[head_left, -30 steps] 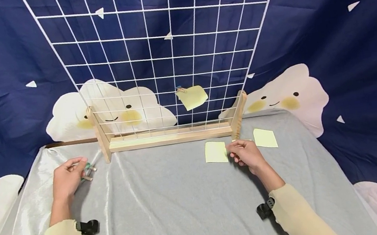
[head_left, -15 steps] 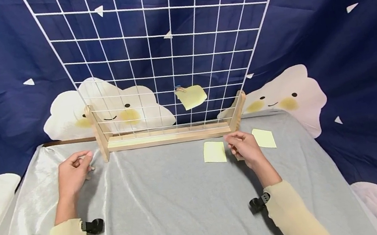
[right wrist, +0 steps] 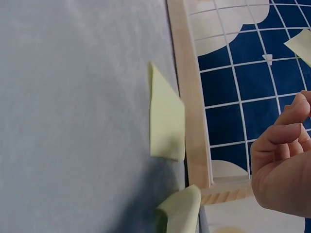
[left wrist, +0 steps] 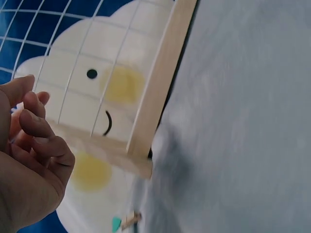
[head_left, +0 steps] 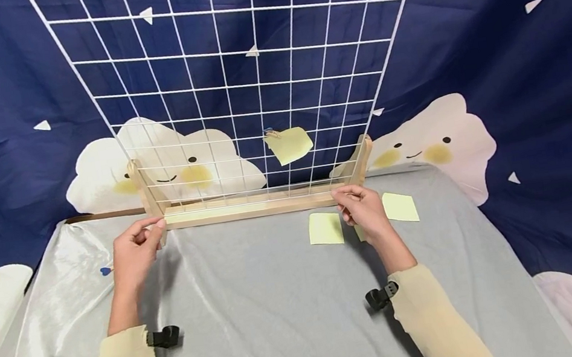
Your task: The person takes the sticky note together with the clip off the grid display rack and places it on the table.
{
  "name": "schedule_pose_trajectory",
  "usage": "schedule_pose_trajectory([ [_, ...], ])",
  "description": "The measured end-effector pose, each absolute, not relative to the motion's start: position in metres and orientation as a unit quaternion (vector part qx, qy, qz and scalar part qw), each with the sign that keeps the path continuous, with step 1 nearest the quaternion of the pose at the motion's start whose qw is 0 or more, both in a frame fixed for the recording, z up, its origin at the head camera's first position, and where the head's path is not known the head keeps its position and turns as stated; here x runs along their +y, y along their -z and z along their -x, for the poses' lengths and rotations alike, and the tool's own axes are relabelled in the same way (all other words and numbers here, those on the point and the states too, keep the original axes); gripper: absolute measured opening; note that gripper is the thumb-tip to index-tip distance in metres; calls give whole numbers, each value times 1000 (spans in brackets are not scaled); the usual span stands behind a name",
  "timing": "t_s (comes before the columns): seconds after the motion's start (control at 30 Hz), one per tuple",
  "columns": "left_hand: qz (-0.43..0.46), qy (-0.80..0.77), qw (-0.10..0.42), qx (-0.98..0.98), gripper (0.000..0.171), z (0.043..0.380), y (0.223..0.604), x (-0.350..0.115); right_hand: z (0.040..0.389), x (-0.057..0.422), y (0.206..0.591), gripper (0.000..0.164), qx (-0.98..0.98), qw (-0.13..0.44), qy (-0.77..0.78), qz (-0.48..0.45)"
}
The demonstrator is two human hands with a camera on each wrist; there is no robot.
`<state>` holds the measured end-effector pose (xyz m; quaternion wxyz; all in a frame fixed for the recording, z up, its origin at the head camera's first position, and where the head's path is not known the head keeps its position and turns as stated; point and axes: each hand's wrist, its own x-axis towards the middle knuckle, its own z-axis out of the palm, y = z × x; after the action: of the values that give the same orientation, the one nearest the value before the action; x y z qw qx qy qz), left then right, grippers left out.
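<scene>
My left hand (head_left: 135,252) is at the left end of the wooden base bar (head_left: 249,210) of a white wire grid (head_left: 242,81). Its fingers are loosely curled, with nothing visible between them in the left wrist view. At the bar's right end is my right hand (head_left: 364,210), also loosely curled, fingertips overlapping the wood in the head view and no object showing in them. A yellow sticky note (head_left: 325,228) lies beside the right hand, and another sits partly under it. Behind the left hand lies a blue-ended clip (head_left: 106,271); a green-ended clip (left wrist: 129,221) shows in the left wrist view.
A yellow note (head_left: 289,145) hangs on the grid from a small clip (head_left: 271,133). Farther right, another sticky note (head_left: 400,207) lies on the grey cloth (head_left: 260,304). Wooden side feet (head_left: 145,189) hold the grid upright before a blue curtain (head_left: 509,49) with cloud prints.
My left hand has moved right and forward from the clips to the base bar, uncovering the blue-ended clip. My right hand has risen forward and slightly left, from over the notes to the bar.
</scene>
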<state>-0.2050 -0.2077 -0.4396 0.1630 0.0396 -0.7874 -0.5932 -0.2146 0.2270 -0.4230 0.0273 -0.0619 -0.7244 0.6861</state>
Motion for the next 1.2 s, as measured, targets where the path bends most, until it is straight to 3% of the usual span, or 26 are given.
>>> schedule_pose_trajectory([
  [0.37, 14, 603, 140, -785, 27, 190, 407, -176, 222, 221, 417, 31, -704, 33, -707, 60],
  [0.57, 21, 596, 130, -792, 32, 193, 402, -170, 225, 218, 411, 18, -700, 39, -711, 64],
  [0.7, 29, 593, 126, -795, 31, 198, 397, -165, 229, 217, 406, 14, -693, 47, -716, 62],
  [0.83, 43, 585, 124, -800, 31, 202, 391, -158, 233, 213, 402, 20, -690, 51, -720, 61],
  [1.2, 96, 557, 140, -813, 35, 239, 411, -149, 246, 207, 390, 22, -699, 75, -710, 47],
])
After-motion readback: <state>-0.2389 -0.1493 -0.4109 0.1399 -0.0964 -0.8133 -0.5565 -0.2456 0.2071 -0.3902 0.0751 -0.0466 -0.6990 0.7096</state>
